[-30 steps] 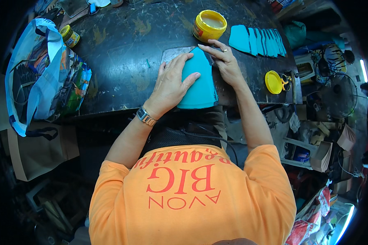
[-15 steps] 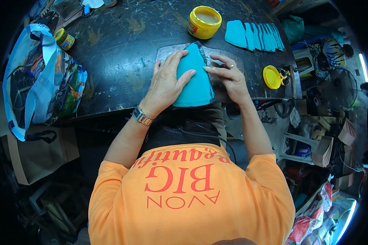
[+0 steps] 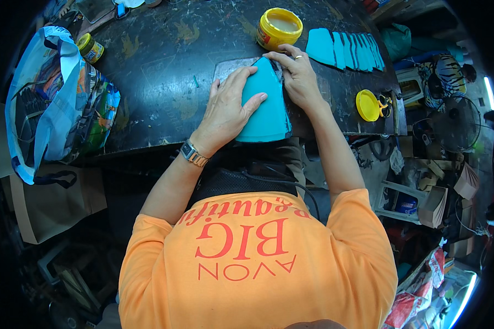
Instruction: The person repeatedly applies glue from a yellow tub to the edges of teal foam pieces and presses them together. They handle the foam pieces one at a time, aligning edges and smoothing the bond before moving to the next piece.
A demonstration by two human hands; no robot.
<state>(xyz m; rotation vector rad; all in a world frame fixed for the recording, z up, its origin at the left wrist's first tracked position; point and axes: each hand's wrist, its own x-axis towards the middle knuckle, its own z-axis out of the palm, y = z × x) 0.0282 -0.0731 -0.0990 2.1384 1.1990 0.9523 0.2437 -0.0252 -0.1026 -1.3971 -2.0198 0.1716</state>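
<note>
A tapered turquoise sheet piece point(image 3: 263, 112) with dark edges lies near the front edge of the dark table, on a flat greyish board point(image 3: 225, 68). My left hand point(image 3: 229, 104) rests flat across its left side, thumb spread apart from the fingers. At the narrow far end, my right hand point(image 3: 299, 79) has its bent fingers closed on the dark right edge; its thumb is partly hidden. Just beyond that hand stands an open yellow tub point(image 3: 277, 39) of pale paste. Several similar turquoise pieces point(image 3: 319, 46) lie overlapped in a row to its right.
A yellow lid point(image 3: 367, 105) lies at the right, beside scissors point(image 3: 386, 104) with yellow handles. On the left are a blue-handled shopping bag point(image 3: 60, 55) and a small yellow-lidded jar point(image 3: 90, 48). Below the table's left end stands a cardboard box point(image 3: 60, 205); a fan point(image 3: 456, 120) is far right.
My right hand has moved from the middle of the piece's right edge up to its narrow far end. My left hand stays flat on the piece. The whole view has shifted slightly.
</note>
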